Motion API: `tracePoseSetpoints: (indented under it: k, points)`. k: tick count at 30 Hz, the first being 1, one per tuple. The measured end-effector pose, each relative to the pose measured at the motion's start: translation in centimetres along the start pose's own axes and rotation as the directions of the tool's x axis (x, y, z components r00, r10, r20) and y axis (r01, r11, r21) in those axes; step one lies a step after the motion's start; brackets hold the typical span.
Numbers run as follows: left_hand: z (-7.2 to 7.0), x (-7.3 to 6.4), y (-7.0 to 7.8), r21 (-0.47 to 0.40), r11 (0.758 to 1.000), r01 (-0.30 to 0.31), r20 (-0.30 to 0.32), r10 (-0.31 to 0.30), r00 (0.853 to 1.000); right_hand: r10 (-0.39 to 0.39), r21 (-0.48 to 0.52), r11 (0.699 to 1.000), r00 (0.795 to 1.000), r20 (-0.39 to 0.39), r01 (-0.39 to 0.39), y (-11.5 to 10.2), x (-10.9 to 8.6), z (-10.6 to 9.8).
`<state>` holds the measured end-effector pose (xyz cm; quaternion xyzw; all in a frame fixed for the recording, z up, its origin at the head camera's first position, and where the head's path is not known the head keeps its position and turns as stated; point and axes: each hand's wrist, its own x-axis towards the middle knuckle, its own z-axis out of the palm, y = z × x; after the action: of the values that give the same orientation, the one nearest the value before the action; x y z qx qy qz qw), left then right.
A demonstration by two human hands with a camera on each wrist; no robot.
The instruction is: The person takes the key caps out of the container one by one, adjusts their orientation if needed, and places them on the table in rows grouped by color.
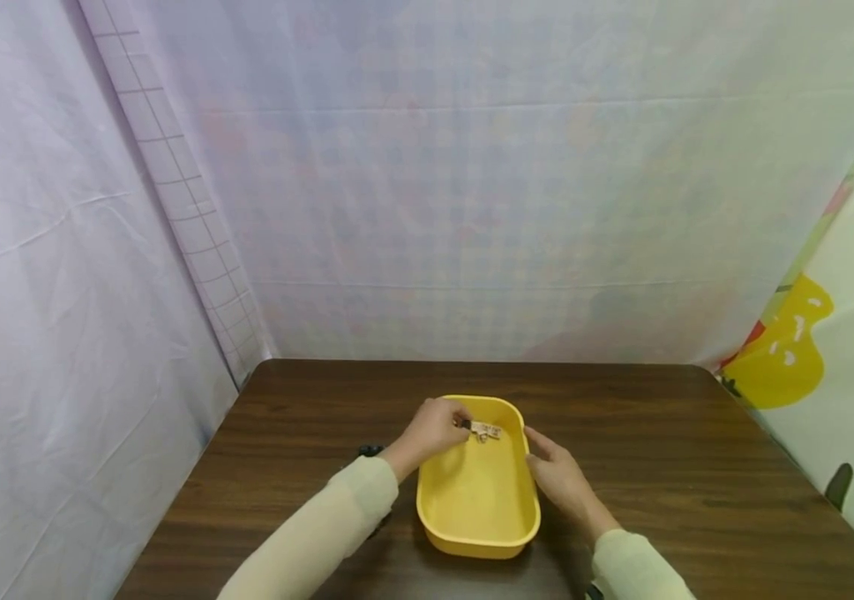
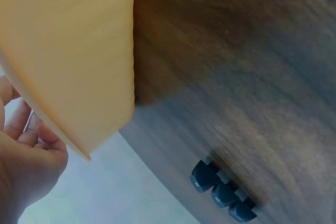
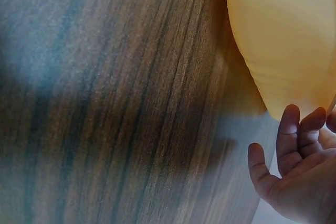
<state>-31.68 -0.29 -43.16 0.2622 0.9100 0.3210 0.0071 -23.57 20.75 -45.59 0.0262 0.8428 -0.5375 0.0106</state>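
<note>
My left hand (image 1: 432,429) reaches over the left rim of a yellow plastic tray (image 1: 479,492), toward its far end. Its thumb and fingers pinch a small item, a pale strip with printed marks (image 1: 488,430), dark near the fingers and with a small shiny bit hanging below. What exactly it is cannot be told. On the other side, my right hand (image 1: 563,482) rests its thumb and forefinger at the tray's right rim. In the right wrist view, its other fingers (image 3: 287,140) spread loosely beside the outer wall. The left wrist view hides the pale strip behind the tray's wall.
The tray stands on a dark brown wooden table (image 1: 666,450). A small black thing with rounded knobs (image 2: 223,190) lies on the wood by the left forearm. Pale curtains (image 1: 471,208) hang behind the table and at both sides.
</note>
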Motion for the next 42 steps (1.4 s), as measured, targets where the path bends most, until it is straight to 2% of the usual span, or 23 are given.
tracePoseSetpoints:
  k: [5, 9, 16, 23, 28, 34, 42]
  points:
    - [-0.1, -0.3, -0.5, -0.041, 0.999, 0.009, -0.016, -0.010, 1.000, -0.005, 0.009, 1.000, 1.000, -0.003, 0.005, 0.1, 0.1, 0.0]
    - [-0.5, -0.8, -0.7, -0.102, 0.994, 0.047, -0.025, -0.049, 0.998, -0.008, 0.007, 1.000, 1.000, -0.001, 0.008, 0.1, 0.2, 0.0]
    - [-1.1, -1.4, -1.3, -0.149, 0.986, 0.072, -0.059, -0.082, 0.995, -0.003, -0.004, 1.000, 1.000, 0.002, 0.003, 0.1, 0.1, 0.0]
    - [-2.1, -2.2, -2.3, -0.213, 0.971, 0.105, -0.108, -0.130, 0.986, -0.001, -0.014, 1.000, 1.000, 0.002, 0.001, 0.0, 0.1, -0.1]
    - [-3.1, -2.9, -3.5, -0.235, 0.965, 0.120, -0.128, -0.153, 0.980, 0.002, -0.014, 1.000, 1.000, -0.002, -0.002, 0.0, 0.1, -0.1]
    - [-4.3, -3.8, -5.1, -0.211, 0.971, 0.109, -0.172, -0.146, 0.974, -0.001, -0.013, 1.000, 1.000, -0.010, 0.001, 0.0, -0.1, 0.1]
    - [-5.7, -5.1, -7.6, -0.203, 0.968, 0.146, -0.224, -0.191, 0.956, 0.006, 0.012, 1.000, 1.000, -0.007, -0.006, -0.1, -0.1, 0.2]
